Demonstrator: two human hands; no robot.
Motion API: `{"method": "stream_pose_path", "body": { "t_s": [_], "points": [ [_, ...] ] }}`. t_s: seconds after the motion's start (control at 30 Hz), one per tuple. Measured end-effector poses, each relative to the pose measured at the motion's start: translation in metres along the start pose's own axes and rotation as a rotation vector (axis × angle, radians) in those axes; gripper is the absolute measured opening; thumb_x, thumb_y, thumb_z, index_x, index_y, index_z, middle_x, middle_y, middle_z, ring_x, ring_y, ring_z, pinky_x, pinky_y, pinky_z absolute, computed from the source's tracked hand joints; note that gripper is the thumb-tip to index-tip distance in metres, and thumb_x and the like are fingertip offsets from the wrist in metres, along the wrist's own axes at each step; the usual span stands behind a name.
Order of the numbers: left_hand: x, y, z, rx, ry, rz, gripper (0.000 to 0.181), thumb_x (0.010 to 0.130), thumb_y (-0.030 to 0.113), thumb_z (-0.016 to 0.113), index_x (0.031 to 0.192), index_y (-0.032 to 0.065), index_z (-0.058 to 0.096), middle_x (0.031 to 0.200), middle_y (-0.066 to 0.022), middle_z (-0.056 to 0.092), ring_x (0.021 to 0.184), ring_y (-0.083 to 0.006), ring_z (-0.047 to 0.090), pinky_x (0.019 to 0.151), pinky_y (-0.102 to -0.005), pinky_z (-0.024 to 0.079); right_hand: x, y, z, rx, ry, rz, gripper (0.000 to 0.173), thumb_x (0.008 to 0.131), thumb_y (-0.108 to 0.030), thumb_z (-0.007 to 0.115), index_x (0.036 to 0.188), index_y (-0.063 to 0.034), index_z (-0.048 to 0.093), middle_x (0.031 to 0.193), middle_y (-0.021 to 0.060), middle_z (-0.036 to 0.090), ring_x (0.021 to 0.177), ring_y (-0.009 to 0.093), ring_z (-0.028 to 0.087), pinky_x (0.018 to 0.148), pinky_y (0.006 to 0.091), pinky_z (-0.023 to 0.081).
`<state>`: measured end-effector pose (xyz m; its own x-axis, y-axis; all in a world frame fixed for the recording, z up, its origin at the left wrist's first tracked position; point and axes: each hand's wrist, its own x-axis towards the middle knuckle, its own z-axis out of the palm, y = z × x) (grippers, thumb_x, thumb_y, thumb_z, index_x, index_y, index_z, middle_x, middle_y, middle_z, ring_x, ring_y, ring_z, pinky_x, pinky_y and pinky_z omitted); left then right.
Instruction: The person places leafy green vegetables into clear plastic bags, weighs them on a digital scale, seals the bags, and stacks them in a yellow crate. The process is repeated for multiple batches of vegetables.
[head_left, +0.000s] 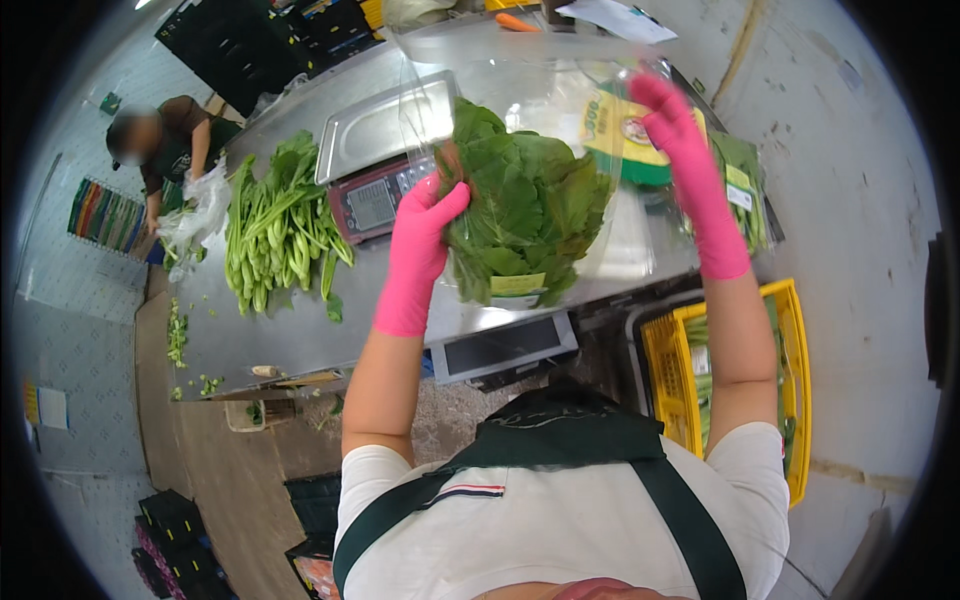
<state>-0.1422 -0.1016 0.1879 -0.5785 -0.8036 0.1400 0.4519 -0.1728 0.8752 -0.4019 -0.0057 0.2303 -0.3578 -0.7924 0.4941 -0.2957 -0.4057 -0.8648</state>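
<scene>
My left hand (426, 244), in a pink glove, grips a clear plastic bag (600, 247) of dark green leafy vegetables (517, 202) by its left side. A yellow-green label (517, 284) sits at the bag's lower end. The film stretches away from me past the leaves. My right hand (679, 142), also gloved in pink, is raised beside the far right part of the bag. Its thumb is apart from the blurred fingers, and I cannot tell whether they pinch the film. A weighing scale (371, 202) with a metal pan (386, 124) stands behind my left hand.
Loose leafy stalks (277, 232) lie left on the steel table (247, 341). A green-and-yellow printed packet (634, 135) and bagged greens (739, 187) lie right. A yellow crate (667, 367) holds packed greens under my right arm. Another person (176, 139) handles plastic bags (202, 199) at the far left.
</scene>
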Motion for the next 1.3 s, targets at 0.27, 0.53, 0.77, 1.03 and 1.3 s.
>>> {"method": "stream_pose_path", "body": {
  "t_s": [0.27,0.53,0.77,1.03,1.3],
  "points": [
    [-0.081,0.015,-0.004,0.199,-0.027,0.023,0.036,0.077,0.002,0.062,0.112,-0.002,0.055,0.101,-0.0049,0.061,0.09,-0.0117,0.056,0.081,-0.0246,0.044,-0.025,-0.139,0.024,-0.048,-0.571,0.379,0.023,0.087,-0.021,0.049,0.09,-0.0025,0.062,0.076,0.0052,0.064,0.053,0.011,0.056,0.055,0.0229,0.047],
    [-0.112,0.016,0.002,0.237,-0.09,-0.007,0.034,0.075,0.001,0.065,0.108,-0.002,0.056,0.099,-0.006,0.062,0.088,-0.0113,0.058,0.081,-0.0237,0.045,-0.052,-0.122,0.066,-0.563,-0.805,-0.459,0.031,0.067,-0.011,0.07,0.097,-0.0111,0.064,0.082,0.0036,0.055,0.065,0.016,0.054,0.06,0.0289,0.043],
    [-0.099,0.007,-0.004,0.184,-0.136,-0.012,0.031,0.076,0.001,0.062,0.106,-0.0021,0.056,0.095,-0.006,0.062,0.085,-0.0115,0.058,0.079,-0.0243,0.045,-0.056,-0.114,0.072,-0.753,-0.819,-0.396,0.023,0.07,-0.017,0.069,0.092,-0.0133,0.062,0.083,0.0066,0.054,0.063,0.023,0.054,0.06,0.0321,0.043],
    [-0.07,0.004,-0.005,0.121,-0.098,0.043,0.031,0.082,0.002,0.054,0.112,-0.0019,0.051,0.103,-0.0064,0.059,0.092,-0.0125,0.055,0.082,-0.0256,0.043,-0.039,-0.067,0.084,-0.715,-0.548,-0.56,0.017,0.078,-0.015,0.063,0.093,-0.0095,0.059,0.076,0.0079,0.057,0.064,0.022,0.057,0.056,0.03,0.044],
    [-0.048,-0.01,-0.013,-0.082,-0.012,-0.016,0.032,0.084,0.006,0.052,0.116,-0.0012,0.049,0.105,-0.0065,0.058,0.092,-0.0136,0.056,0.081,-0.0266,0.044,0.042,-0.039,0.066,-0.008,-0.014,0.008,0.019,0.086,-0.013,0.054,0.102,-0.0035,0.058,0.074,-0.0002,0.057,0.065,0.008,0.055,0.061,0.018,0.043]
  ]
}}
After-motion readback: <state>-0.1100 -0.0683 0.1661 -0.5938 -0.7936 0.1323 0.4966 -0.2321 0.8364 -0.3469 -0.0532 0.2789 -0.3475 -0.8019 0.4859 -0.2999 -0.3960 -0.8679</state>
